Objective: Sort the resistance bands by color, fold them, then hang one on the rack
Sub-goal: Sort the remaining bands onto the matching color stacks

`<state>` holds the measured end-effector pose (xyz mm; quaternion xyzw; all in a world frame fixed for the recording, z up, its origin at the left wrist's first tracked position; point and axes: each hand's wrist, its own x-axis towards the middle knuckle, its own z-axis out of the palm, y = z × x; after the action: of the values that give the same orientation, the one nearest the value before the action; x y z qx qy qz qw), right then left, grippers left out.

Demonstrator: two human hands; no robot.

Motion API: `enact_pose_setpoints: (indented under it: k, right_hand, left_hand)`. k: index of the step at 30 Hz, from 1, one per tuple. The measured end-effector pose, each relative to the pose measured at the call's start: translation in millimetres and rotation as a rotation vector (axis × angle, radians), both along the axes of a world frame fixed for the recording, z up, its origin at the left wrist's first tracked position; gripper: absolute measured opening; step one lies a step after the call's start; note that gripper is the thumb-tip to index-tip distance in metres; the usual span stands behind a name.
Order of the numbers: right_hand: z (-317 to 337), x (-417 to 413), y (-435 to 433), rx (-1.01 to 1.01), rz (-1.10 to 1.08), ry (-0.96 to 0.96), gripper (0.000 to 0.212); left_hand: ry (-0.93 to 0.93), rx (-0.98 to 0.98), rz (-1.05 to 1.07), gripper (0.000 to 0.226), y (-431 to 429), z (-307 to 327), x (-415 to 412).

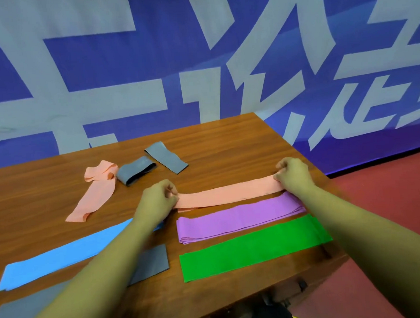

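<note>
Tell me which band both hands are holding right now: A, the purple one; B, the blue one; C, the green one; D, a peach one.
D: the left hand and the right hand each pinch one end of the peach band, which is stretched out flat between them.

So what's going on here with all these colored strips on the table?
A person is sorting resistance bands on a table. The left hand and right hand each pinch one end of a peach band, stretched flat. Nearer the person lie a folded purple band and a green band. A blue band and a long grey band lie to the left. Farther back are a crumpled second peach band, a folded grey band and a flatter grey band. No rack shows.
</note>
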<state>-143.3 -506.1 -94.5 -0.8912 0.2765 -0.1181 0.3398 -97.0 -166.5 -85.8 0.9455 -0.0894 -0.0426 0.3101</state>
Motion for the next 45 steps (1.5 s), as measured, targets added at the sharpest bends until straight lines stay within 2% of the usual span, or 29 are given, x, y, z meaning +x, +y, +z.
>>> enact_pose_setpoints:
  k: [8, 11, 14, 18, 26, 32, 36, 38, 42, 45]
  right_hand:
    - [-16, 0, -3, -0.035, 0.007, -0.132, 0.021]
    - [-18, 1, -2, -0.060, 0.015, -0.107, 0.018]
    - [-18, 1, 0, -0.183, 0.041, -0.036, 0.016]
    - [-5, 5, 17, -0.342, 0.059, -0.012, 0.027]
    - [6, 44, 129, -0.192, 0.410, 0.036, 0.028]
    - [6, 95, 196, -0.220, 0.528, 0.040, 0.030]
    - [-1, 128, 232, -0.242, 0.604, 0.007, 0.036]
    - [-7, 141, 249, -0.277, 0.634, 0.002, 0.034]
    - [-22, 157, 268, -0.272, 0.671, -0.002, 0.038]
    - [-27, 163, 269, -0.238, 0.648, -0.081, 0.029]
  left_hand:
    - [-0.075, 0.027, -0.018, 0.008, -8, -20, 3]
    - [-0.138, 0.097, -0.067, 0.009, -11, -27, 2]
    - [-0.237, 0.148, -0.081, 0.011, -11, -32, 1]
    - [-0.280, 0.158, -0.062, 0.010, -1, -28, 3]
    - [-0.250, 0.152, 0.089, 0.010, 64, -16, 29]
    - [-0.291, 0.157, 0.178, 0.038, 90, -12, 76]
    - [-0.196, 0.190, 0.123, 0.059, 102, -17, 113]
    - [-0.165, 0.257, 0.096, 0.056, 104, -22, 124]
    - [-0.261, 0.384, 0.067, 0.052, 106, -30, 131]
    - [-0.350, 0.232, 0.041, 0.051, 111, -29, 129]
